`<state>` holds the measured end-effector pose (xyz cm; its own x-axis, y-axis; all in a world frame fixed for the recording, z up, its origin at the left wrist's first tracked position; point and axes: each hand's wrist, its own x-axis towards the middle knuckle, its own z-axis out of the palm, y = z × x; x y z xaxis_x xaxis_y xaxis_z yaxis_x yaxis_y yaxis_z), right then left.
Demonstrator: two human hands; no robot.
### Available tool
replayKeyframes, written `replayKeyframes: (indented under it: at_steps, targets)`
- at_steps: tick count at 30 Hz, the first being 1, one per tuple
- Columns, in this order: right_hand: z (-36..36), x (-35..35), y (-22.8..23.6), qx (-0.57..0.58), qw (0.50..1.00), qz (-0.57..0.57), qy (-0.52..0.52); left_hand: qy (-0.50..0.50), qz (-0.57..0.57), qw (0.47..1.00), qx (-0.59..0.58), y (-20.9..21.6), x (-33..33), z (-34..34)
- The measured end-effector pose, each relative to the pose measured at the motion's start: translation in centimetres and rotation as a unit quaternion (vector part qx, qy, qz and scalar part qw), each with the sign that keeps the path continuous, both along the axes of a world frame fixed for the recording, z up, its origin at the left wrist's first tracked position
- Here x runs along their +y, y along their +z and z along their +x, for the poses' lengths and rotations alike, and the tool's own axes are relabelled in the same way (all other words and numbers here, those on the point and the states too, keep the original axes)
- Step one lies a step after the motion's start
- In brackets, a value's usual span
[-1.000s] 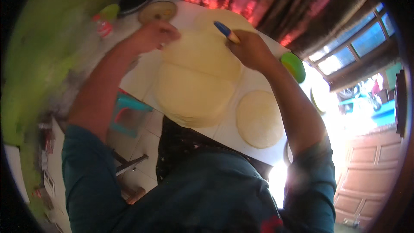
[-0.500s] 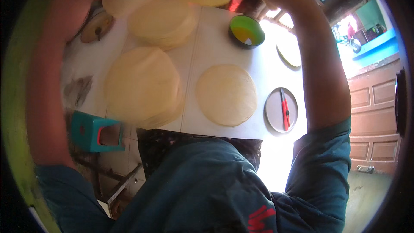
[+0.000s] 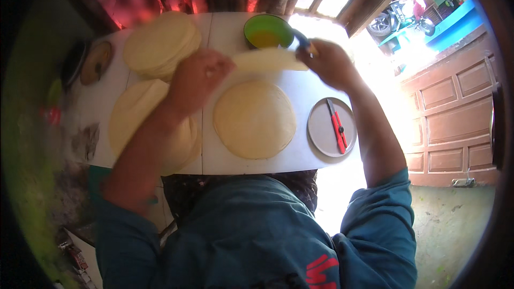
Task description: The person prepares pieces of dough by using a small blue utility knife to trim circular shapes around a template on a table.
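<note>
One thin, pale yellow round wrapper sheet (image 3: 269, 60) is held up edge-on between my two hands, above the white tabletop (image 3: 316, 88) and just in front of the green bowl. My left hand (image 3: 199, 77) is closed on its left end; my right hand (image 3: 327, 63) pinches the right end and, I think, also holds a small blue-handled tool (image 3: 301, 38), though glare blurs that spot. Directly below the held sheet lies one flat, pale yellow round wrapper (image 3: 255, 119), alone on the table, near edge. Left of it, partly under my left forearm, one larger low pile of the same pale rounds (image 3: 140, 112); behind that, at the far left, one thicker stack of pale rounds (image 3: 160, 44). I cannot count sheets within either pile. One round green bowl (image 3: 267, 30) with yellow-orange liquid stands at the far edge. One grey round plate (image 3: 332, 127) sits right of the single wrapper, with one red utility knife (image 3: 337, 126) lying on it. One small brown round dish (image 3: 96, 62) at the far left corner.
</note>
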<state>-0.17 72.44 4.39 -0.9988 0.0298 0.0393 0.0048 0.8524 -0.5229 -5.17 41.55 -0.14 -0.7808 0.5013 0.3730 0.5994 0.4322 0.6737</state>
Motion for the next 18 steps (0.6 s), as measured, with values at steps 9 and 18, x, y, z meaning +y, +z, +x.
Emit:
replayKeyframes:
  at_steps: [9, 18]
  targets:
    - [11.5, -1.9, -13.8, 0.040, 0.993, 0.030, 0.108, -0.071, -0.055, 0.996, -0.009, -13.0, -2.3, 10.3]
    - [13.9, -1.8, -15.8, 0.145, 0.974, 0.061, 0.162, -0.098, -0.073, 0.992, 0.038, -14.7, -2.8, 12.1]
